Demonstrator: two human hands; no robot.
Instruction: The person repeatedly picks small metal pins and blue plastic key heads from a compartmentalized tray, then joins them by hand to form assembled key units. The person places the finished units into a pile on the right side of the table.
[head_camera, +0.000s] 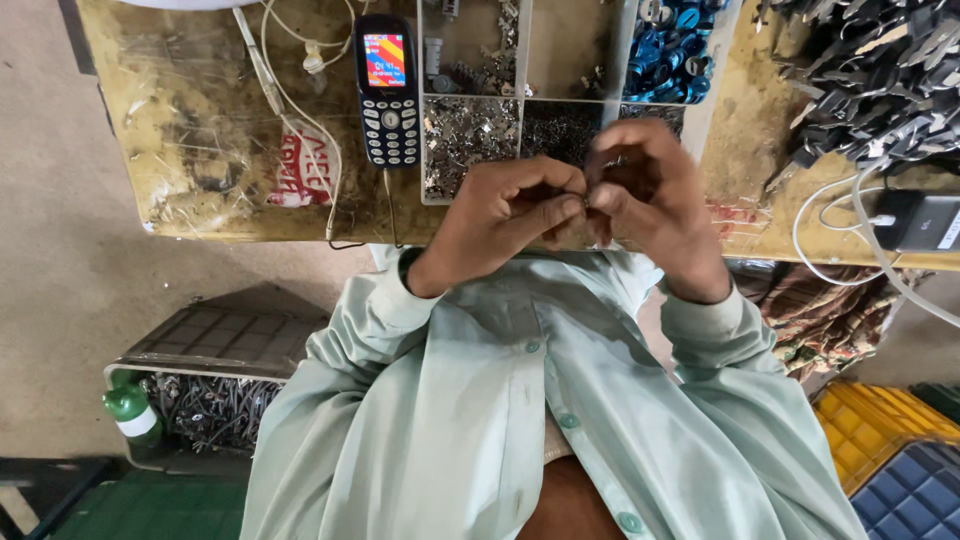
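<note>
Pinching a tiny metal piece (584, 203) between the fingertips of left hand (500, 222) and right hand (650, 205), both clenched together just above the near table edge (200, 215). Working in front of a compartment tray (522, 95) of small metal parts, beside a dark keypad phone (387, 90).

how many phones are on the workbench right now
1. A dark blue keypad phone lies on the workbench, left of the compartment tray, beyond the left hand. Others may be hidden.
</note>
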